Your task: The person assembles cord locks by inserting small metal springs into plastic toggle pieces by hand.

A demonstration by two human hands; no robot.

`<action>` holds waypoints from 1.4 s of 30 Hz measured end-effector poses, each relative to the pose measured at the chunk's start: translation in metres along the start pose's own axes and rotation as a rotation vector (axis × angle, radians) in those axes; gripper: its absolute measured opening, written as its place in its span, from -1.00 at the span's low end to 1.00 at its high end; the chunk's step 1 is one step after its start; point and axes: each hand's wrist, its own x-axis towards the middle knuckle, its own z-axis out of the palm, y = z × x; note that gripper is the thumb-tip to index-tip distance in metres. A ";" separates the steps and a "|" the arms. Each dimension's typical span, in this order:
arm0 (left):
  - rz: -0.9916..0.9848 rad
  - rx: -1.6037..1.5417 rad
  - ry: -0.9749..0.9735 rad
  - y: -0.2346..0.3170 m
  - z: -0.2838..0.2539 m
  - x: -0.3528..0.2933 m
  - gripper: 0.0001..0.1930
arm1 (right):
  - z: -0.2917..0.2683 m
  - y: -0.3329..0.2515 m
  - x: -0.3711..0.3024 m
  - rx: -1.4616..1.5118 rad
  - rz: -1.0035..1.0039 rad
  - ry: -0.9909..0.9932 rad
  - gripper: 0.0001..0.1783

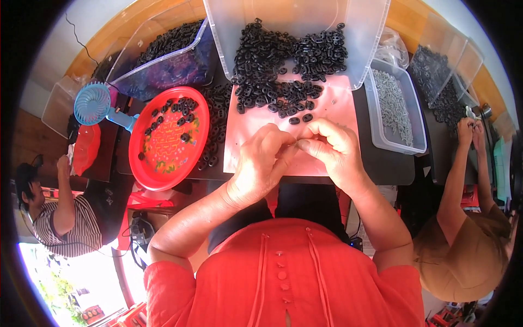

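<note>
My left hand (262, 154) and my right hand (333, 148) meet over a pink sheet (242, 155) on the dark table. Thumbs and index fingers are pinched together tip to tip. Whatever they hold between them is too small and too covered to make out. Just beyond my fingertips lie two loose black oval pieces (301, 118), each with two holes. Behind them a heap of the same black two-holed pieces (289, 95) spills from a clear plastic bin (299, 10) tipped toward me.
Left of the sheet, a red oval tray (154, 184) holds several black pieces, with a blue fan (91, 104) beside it. On the right stands a clear tub (384, 148) of small grey parts (391, 103). Co-workers sit at left (68, 223) and right (463, 250).
</note>
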 end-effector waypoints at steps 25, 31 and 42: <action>-0.731 -0.669 -0.059 0.006 -0.007 0.012 -0.89 | -0.019 0.007 0.000 -0.284 -0.082 -0.053 -0.89; -0.603 -0.547 -0.074 0.005 -0.003 0.008 -0.94 | -0.013 0.009 0.004 -0.375 -0.222 0.069 -0.84; -0.083 -0.084 -0.028 0.002 0.002 0.008 -0.92 | -0.013 0.008 0.009 -0.274 -0.003 -0.130 -0.81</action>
